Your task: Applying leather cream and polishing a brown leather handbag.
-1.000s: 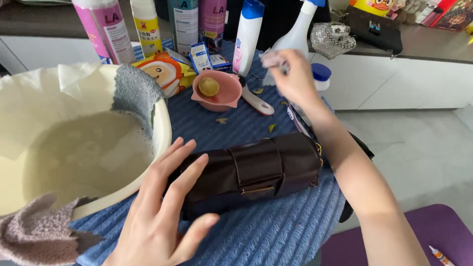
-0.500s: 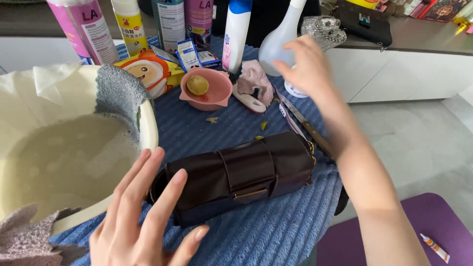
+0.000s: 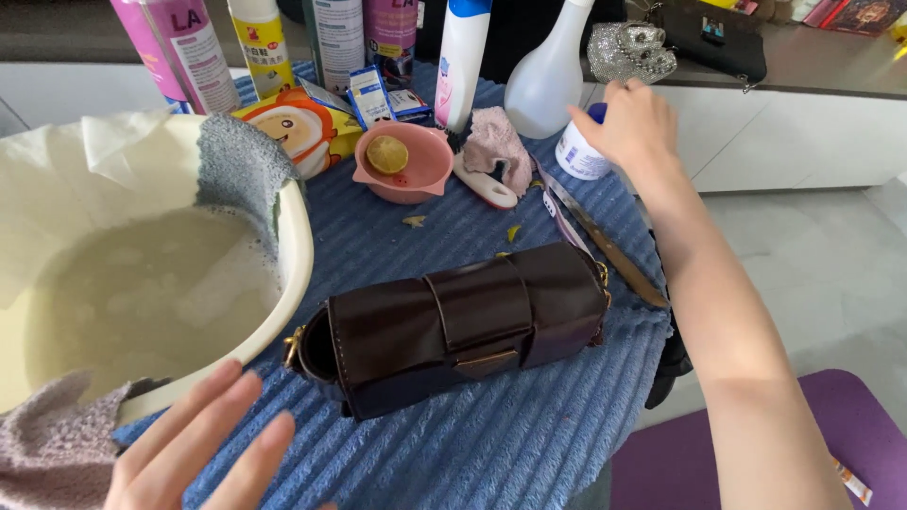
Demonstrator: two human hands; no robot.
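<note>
A blue ribbed towel (image 3: 472, 444) covered the surface. The right hand (image 3: 631, 121) closed around a small white jar (image 3: 578, 151) at the far right edge. The left hand (image 3: 203, 453) hovered spread open, empty, at the near edge beside the brown bag (image 3: 453, 326) and basin (image 3: 283, 302).

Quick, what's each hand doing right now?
Left hand: open, fingers spread, holding nothing.
Right hand: closed around a small white jar.
</note>
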